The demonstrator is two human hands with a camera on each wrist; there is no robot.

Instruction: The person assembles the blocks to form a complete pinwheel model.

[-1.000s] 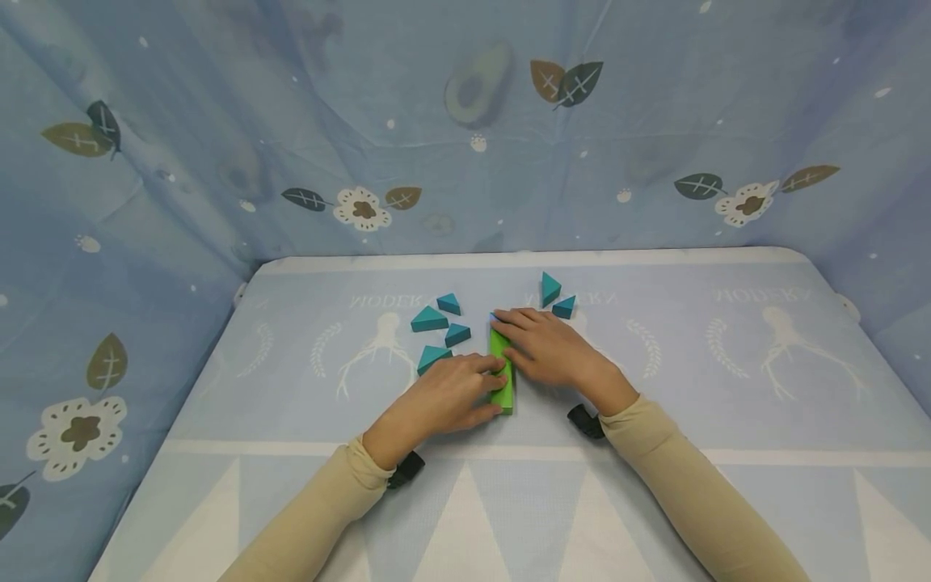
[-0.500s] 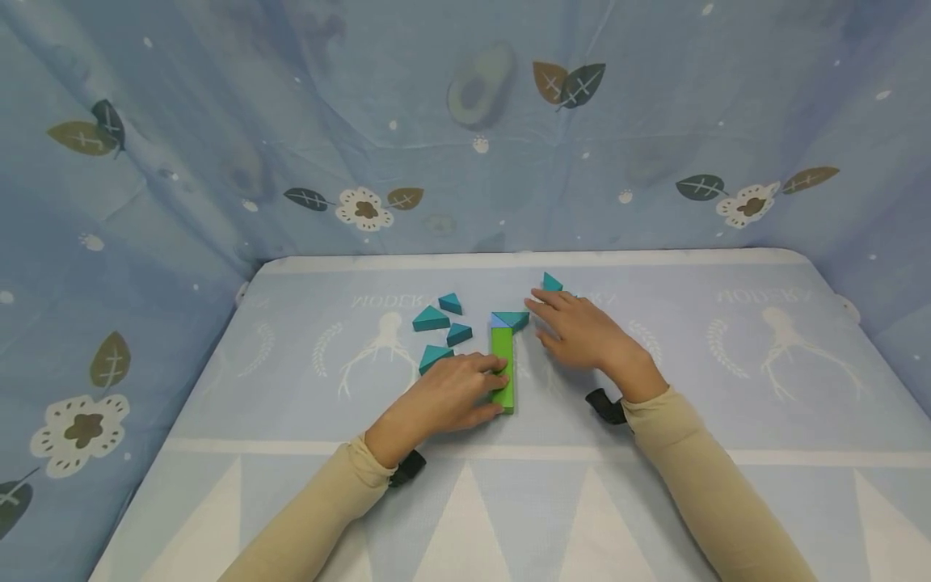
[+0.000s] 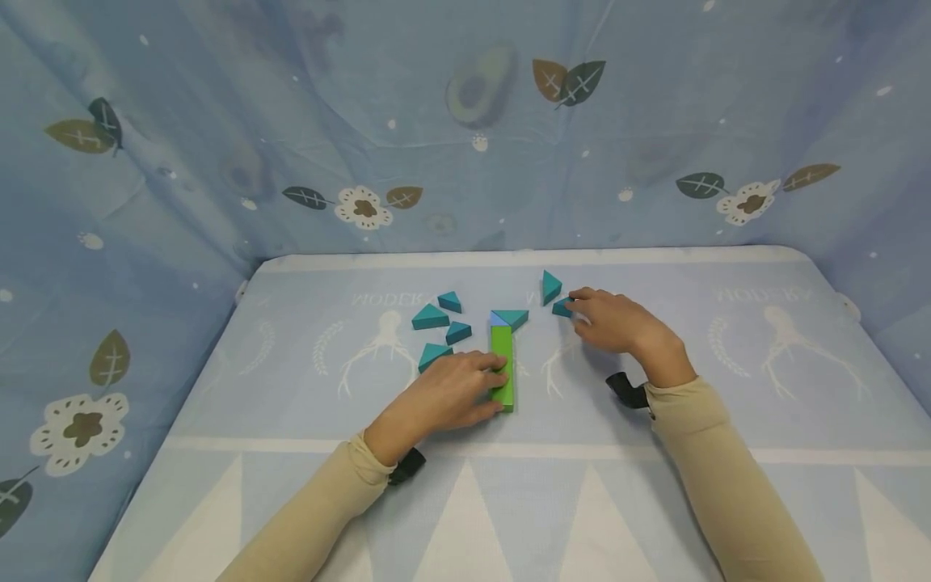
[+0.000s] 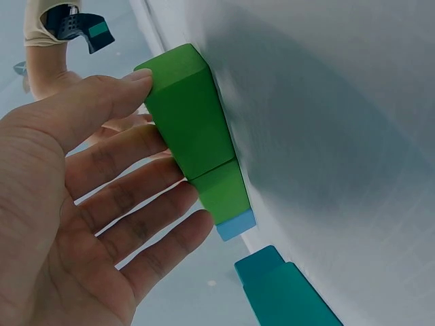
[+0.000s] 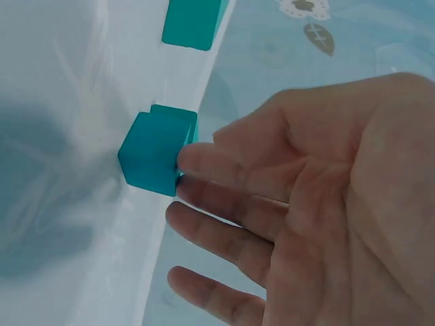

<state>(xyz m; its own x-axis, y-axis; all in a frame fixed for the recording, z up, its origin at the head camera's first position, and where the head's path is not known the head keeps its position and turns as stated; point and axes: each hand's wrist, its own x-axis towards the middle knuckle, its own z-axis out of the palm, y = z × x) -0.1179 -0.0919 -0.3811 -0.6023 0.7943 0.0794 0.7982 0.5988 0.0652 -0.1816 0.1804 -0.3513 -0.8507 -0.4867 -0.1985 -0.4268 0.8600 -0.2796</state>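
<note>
A row of green blocks [image 3: 502, 341] lies end to end on the table, with a seam visible in the left wrist view. At its far end sits a small light-blue triangle block [image 3: 497, 318], and against that a teal triangle block [image 3: 514, 318] points to the right. My left hand [image 3: 452, 391] rests along the row's left side, fairly straight fingers and thumb touching the green block [image 4: 183, 112]. Over on the right, my right hand [image 3: 620, 325] reaches a small dark-teal triangle block [image 5: 153, 153]; its extended fingertips are right at the block's edge.
Another teal triangle block [image 3: 550, 287] lies just behind the one at my right hand. Several teal triangle blocks [image 3: 431, 317] are scattered left of the green row. A blue patterned curtain [image 3: 465, 186] hangs behind the table's far edge [image 3: 655, 255].
My right hand has left the far end of the row, uncovering the light-blue and teal triangles there, and moved right to the small dark-teal triangle block. My left hand has stayed put.
</note>
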